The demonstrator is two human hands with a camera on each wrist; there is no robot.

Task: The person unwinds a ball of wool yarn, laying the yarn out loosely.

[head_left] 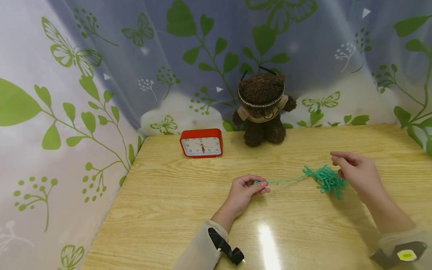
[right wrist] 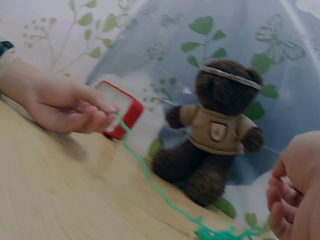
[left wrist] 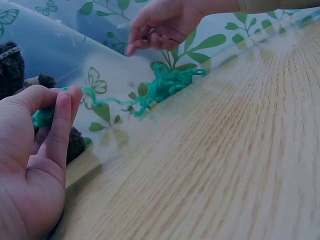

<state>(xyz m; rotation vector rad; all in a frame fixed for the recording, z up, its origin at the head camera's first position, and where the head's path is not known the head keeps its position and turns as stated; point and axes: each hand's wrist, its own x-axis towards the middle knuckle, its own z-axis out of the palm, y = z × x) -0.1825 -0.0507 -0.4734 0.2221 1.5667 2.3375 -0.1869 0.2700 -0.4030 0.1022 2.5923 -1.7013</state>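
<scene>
A strand of green yarn runs across the wooden table from my left hand to a loose, tangled pile of the same yarn. Thumb and fingertips of my left hand pinch the strand, and a small wad of yarn shows behind the fingers in the left wrist view. Over the right side of the pile, my right hand hovers with loosely bent fingers. In the left wrist view that right hand appears raised above the pile, apart from it, and no yarn shows in its fingers.
A red alarm clock stands toward the table's back left. To its right, a brown teddy bear wearing a headband and tan shirt sits against the leaf-patterned curtain. The wooden tabletop extends in front of both.
</scene>
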